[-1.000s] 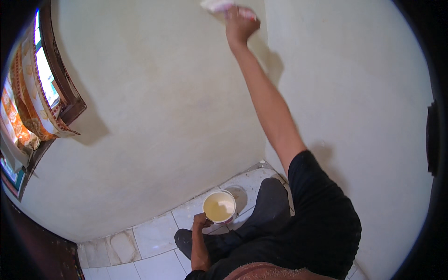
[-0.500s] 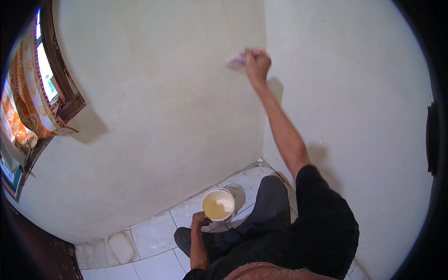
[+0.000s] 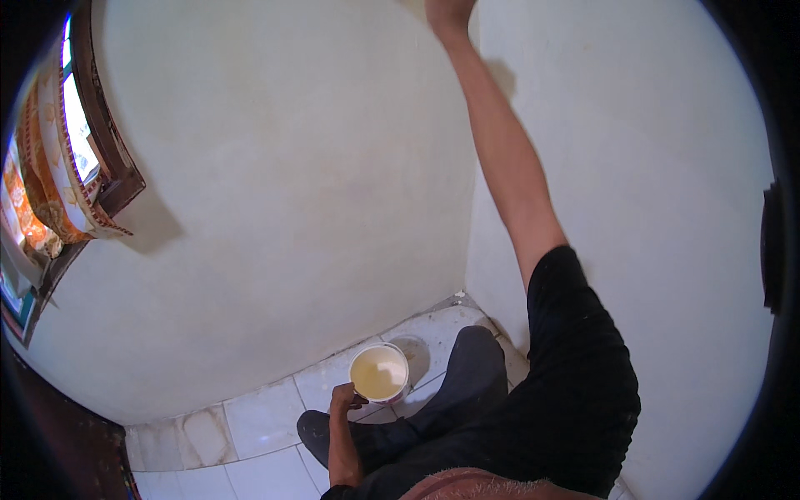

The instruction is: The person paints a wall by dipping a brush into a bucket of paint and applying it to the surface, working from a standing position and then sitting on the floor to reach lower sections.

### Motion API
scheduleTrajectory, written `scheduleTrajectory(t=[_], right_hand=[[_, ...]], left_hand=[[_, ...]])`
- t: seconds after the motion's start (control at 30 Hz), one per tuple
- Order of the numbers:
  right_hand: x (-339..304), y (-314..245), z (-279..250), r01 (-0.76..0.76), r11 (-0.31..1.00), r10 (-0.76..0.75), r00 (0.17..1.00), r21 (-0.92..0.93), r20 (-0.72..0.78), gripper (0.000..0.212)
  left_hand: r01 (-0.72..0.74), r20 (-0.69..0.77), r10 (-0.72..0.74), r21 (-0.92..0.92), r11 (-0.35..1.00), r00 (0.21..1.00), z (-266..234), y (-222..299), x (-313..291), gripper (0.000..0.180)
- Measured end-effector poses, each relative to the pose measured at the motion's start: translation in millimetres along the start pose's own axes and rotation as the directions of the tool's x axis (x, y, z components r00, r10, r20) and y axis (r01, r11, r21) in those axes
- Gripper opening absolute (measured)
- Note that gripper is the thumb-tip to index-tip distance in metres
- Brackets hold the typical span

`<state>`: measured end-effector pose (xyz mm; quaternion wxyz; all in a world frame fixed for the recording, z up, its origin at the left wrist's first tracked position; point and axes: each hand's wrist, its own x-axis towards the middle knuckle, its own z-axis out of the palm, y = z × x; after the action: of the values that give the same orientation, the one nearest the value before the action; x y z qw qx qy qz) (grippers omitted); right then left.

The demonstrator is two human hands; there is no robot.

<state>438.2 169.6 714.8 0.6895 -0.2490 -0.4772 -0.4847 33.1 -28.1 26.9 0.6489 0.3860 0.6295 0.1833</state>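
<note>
A small white bucket holds a pale cream liquid, low in front of me above the floor tiles. My left hand is closed on the near left side of its rim. My right arm stretches up along the wall corner. Only the wrist and the heel of my right hand show at the top edge; its fingers and anything in them are cut off. Beside that hand is the upper part of the off-white wall.
A second white wall meets the first at a corner on the right. At left, a brown window frame and a patterned curtain jut out. White floor tiles lie below, with my bent knees close to the bucket.
My right hand has gone up from mid-wall to the top edge; the brush-like thing it held has left the picture. My left hand keeps its grip on the bucket.
</note>
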Motion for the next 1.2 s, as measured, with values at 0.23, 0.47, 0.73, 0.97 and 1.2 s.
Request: scheduleTrajectory(t=[0.23,0.47,0.73,0.97,1.2], right_hand=[[-241.4,-96.0,-156.0,-0.798,0.554,0.716,0.603,0.239,0.353,0.025],[-147.8,-34.1,-77.9,-0.725,0.596,0.665,0.686,0.344,0.294,0.031],[110.4,-69.7,42.3,-0.440,0.249,0.596,0.771,0.863,0.222,0.016],[6.2,-6.4,7.7,-0.378,0.781,0.401,0.914,0.498,0.066,0.018],[-247.5,-90.6,-151.3,-0.745,0.520,0.749,0.633,0.419,0.195,0.027]], left_hand=[[0.006,-0.017,-0.006,-0.021,1.000,1.000,-7.1,-5.8,-3.0,0.037],[0.007,-0.027,-0.007,-0.016,1.000,1.000,0.4,-0.8,0.3,0.037],[0.063,-0.041,-0.066,-0.056,0.996,0.997,-18.0,-23.0,15.8,0.037],[0.039,-0.019,-0.039,-0.012,0.999,0.999,-7.9,-8.2,4.7,0.035],[0.076,-0.049,-0.079,-0.053,0.996,0.996,-8.1,-6.3,-0.6,0.033]])
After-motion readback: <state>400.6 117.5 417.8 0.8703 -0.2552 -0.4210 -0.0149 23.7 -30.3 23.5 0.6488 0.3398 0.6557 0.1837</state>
